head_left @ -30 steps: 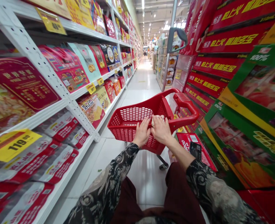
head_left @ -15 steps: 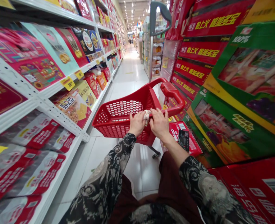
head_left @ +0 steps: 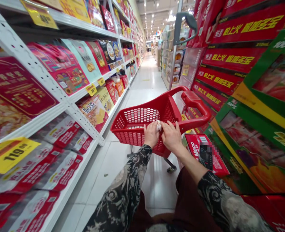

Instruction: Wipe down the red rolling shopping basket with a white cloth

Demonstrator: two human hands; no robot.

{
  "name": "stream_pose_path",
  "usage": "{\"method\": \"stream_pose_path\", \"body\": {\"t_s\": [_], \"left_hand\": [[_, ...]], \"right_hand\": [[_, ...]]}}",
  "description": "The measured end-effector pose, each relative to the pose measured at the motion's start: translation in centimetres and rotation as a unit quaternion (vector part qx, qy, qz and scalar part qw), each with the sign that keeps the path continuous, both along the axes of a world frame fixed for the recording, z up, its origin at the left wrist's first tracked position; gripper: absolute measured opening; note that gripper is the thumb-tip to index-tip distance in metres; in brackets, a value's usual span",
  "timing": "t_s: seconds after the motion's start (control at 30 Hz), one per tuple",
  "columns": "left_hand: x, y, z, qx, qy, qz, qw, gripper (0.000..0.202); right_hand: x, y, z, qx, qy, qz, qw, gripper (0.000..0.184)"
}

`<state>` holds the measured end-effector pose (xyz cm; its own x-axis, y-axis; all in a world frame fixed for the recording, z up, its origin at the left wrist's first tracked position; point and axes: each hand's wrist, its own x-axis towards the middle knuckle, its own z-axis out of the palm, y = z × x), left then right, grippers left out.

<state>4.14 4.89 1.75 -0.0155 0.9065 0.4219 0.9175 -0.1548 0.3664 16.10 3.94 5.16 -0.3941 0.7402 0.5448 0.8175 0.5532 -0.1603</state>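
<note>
A red plastic shopping basket on wheels [head_left: 135,124] stands in the aisle in front of me, with its red handle [head_left: 197,108] raised to the right. My left hand [head_left: 151,134] and my right hand [head_left: 171,137] rest side by side on its near rim. Both are closed around a small crumpled white cloth or tissue [head_left: 158,125] held between them. Nothing shows inside the basket.
White shelves [head_left: 67,106] with boxed goods and yellow price tags [head_left: 9,154] line the left. Stacked red and green cartons [head_left: 253,96] stand close on the right, a red box [head_left: 206,153] beside my right forearm. The white tiled aisle [head_left: 147,83] runs ahead.
My hands have drawn closer together on the basket rim and bunched the white cloth smaller between them. The camera view has swung about.
</note>
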Motion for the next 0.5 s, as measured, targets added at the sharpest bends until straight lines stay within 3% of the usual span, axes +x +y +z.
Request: {"method": "stream_pose_path", "body": {"t_s": [0.13, 0.27, 0.33, 0.4, 0.5], "left_hand": [[-4.4, -0.6, -1.0, -0.012, 0.031, 0.014, 0.999, 0.053], [-11.3, -1.8, -2.6, -0.019, 0.03, 0.13, 0.991, 0.052], [-13.6, -2.3, -3.1, -0.011, 0.027, 0.175, 0.984, 0.052], [-14.4, -2.6, -3.5, -0.006, 0.031, 0.188, 0.982, 0.051], [-13.5, -2.5, -3.7, -0.004, 0.051, 0.151, 0.987, 0.051]], "right_hand": [[0.8, 0.1, -0.4, 0.02, -0.015, 0.015, 1.0, 0.047], [1.0, 0.1, -0.6, 0.028, -0.015, 0.01, 0.999, 0.045], [0.9, 0.1, -0.6, 0.03, -0.017, 0.009, 0.999, 0.044], [0.7, 0.0, -0.6, 0.033, -0.02, 0.006, 0.999, 0.043], [0.3, -0.1, -0.6, 0.039, -0.024, -0.008, 0.999, 0.038]]}}
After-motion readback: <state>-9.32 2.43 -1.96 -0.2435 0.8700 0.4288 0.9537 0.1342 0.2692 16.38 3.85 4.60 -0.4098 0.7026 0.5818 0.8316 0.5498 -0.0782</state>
